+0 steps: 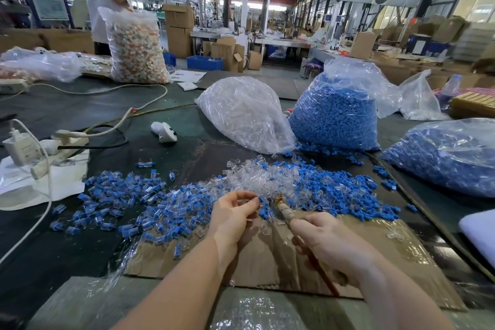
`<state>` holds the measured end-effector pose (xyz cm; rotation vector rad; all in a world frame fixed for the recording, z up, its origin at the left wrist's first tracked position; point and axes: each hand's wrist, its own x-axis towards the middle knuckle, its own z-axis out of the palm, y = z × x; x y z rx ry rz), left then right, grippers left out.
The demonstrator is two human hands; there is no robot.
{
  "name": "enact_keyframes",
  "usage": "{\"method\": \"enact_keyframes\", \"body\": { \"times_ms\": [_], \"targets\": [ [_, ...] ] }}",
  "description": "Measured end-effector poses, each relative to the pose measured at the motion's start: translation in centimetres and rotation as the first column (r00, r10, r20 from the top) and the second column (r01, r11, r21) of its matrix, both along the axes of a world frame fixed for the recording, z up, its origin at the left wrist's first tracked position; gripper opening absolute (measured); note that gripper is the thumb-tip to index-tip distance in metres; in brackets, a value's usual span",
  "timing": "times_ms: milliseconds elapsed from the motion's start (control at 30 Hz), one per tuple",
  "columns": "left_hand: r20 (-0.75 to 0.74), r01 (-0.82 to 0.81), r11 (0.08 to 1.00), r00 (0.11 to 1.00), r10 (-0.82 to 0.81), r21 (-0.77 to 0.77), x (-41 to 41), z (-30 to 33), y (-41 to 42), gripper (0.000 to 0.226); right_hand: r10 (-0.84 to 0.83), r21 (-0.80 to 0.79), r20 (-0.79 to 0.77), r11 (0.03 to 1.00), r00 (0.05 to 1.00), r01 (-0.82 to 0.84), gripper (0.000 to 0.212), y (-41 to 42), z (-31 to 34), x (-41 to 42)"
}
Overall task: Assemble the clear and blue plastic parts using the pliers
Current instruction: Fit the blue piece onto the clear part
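My left hand (pixel 232 215) pinches a small clear and blue part (pixel 260 199) between thumb and fingertips. My right hand (pixel 325 245) grips the handles of the pliers (pixel 284 209), whose taped jaws point up and left at that part. Behind the hands lies a heap of loose clear parts (pixel 249 179) and, to its right, loose blue parts (pixel 334 187). To the left spreads a pile of joined blue-and-clear pieces (pixel 126 203). All of it rests on a cardboard sheet (pixel 270 262) and the dark table.
A bag of clear parts (pixel 246 112) and two bags of blue parts (pixel 334 115) (pixel 450 158) stand behind the heaps. Power strips, cables and a white charger (pixel 21 147) lie at left. A white controller (pixel 164 132) sits mid-table. A person stands far left beside a large bag (pixel 135 45).
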<state>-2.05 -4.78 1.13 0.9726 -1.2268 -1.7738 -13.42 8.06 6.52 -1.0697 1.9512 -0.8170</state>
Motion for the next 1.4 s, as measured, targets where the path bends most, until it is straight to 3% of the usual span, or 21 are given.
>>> {"method": "enact_keyframes", "body": {
  "times_ms": [100, 200, 633, 733, 933, 1200, 1400],
  "targets": [
    [0.004, 0.0, 1.0, 1.0, 0.0, 0.026, 0.0, 0.0, -0.3, 0.009, 0.035, 0.035, 0.079, 0.999, 0.996, -0.038, 0.009, -0.2, 0.3, 0.1],
    [0.033, -0.002, 0.999, 0.999, 0.0, 0.037, 0.1, -0.2, -0.3, 0.009, 0.041, 0.058, 0.151, 0.997, 0.988, -0.051, 0.012, -0.4, 0.4, 0.3],
    [0.091, 0.014, 1.0, 0.996, -0.014, -0.003, 0.5, 1.2, 0.2, 0.007, 0.106, 0.143, 0.005, 0.984, 0.994, -0.106, 0.014, -0.3, 0.9, 0.5],
    [0.097, 0.015, 1.0, 0.995, -0.015, -0.003, 0.6, 1.4, 0.3, 0.006, 0.072, 0.149, 0.029, 0.986, 0.997, -0.076, 0.027, -0.3, 0.9, 0.4],
    [0.152, 0.024, 0.998, 0.988, -0.016, -0.052, 0.4, 1.6, 0.3, 0.005, 0.092, 0.164, 0.049, 0.982, 0.995, -0.099, 0.027, -0.2, 1.3, 0.8],
    [0.118, -0.02, 1.0, 0.993, 0.022, -0.016, 0.1, 1.2, 0.7, 0.008, 0.11, 0.132, -0.091, 0.987, 0.99, -0.097, 0.006, -0.5, 1.0, 1.0],
    [0.111, -0.031, 0.999, 0.993, 0.034, -0.034, -0.2, 1.2, 0.8, 0.01, 0.09, 0.091, -0.209, 0.993, 0.974, -0.072, 0.019, -0.6, 0.6, 1.3]
  ]
}}
